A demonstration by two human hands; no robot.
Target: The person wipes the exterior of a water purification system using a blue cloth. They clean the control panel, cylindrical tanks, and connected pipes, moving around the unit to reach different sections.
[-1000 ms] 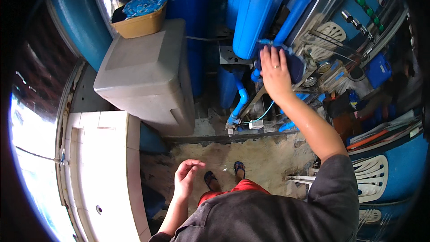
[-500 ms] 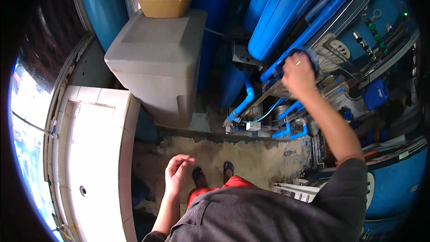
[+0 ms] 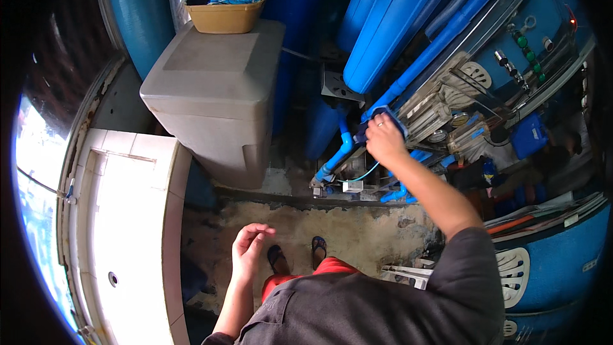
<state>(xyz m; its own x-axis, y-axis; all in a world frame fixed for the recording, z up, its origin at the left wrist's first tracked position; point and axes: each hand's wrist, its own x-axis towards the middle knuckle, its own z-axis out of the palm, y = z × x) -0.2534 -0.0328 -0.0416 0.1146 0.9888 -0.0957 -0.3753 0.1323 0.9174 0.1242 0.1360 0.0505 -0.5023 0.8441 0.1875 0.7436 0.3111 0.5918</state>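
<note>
My right hand (image 3: pixel 383 140) reaches forward and presses a dark blue cloth (image 3: pixel 394 121) near the blue pipe and metal frame below the tall blue cylinders (image 3: pixel 389 25). A ring shows on one finger. Part of the cloth is covered by the hand. Nearer to me, my left hand (image 3: pixel 248 249) hangs in the air above the floor with nothing in it. Its fingers are loosely bent and the thumb stands apart. Just left of the cloth, a blue pipe elbow (image 3: pixel 347 145) runs down toward a small white box (image 3: pixel 352 186).
A grey plastic bin (image 3: pixel 204 99) stands at the left, with a tan basin (image 3: pixel 227 18) of blue cloth or plastic on its lid. A white tiled counter (image 3: pixel 172 217) lies along my left. On the right are a blue drum (image 3: pixel 562 262) and a gauge-fitted panel (image 3: pixel 495 54).
My right hand has moved left and toward me with the cloth, from beside the upper frame to the pipe. The view has shifted slightly. My left hand keeps about the same pose.
</note>
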